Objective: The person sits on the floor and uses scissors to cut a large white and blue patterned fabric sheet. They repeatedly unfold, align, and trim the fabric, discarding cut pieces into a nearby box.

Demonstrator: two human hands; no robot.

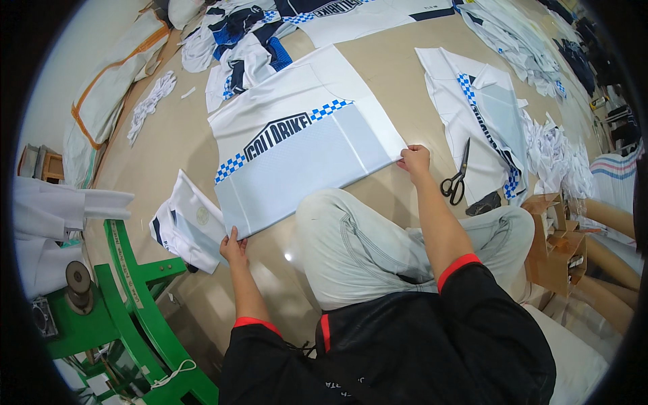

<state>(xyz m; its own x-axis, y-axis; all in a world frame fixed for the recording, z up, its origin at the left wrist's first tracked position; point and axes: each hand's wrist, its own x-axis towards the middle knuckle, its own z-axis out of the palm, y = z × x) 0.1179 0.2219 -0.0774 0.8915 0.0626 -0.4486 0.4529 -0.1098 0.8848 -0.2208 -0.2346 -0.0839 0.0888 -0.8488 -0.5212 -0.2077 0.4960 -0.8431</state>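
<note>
Beige floor [169, 152] underlay the white panel [297, 156] (likely light, limp, best held at corners); your left hand [235, 250] and right hand [417, 160] pinched its near corners, fingers together.

White and pale grey-blue fabric panel [297, 175], crossed by blue-and-white checks [231, 167] and navy lettering [277, 135].
My shirt [405, 344] is black with red sleeve edges [456, 271], my trousers [364, 253] faded grey; I see black scissors [462, 174], a bright green frame [158, 268], a beige surface [398, 67].
</note>
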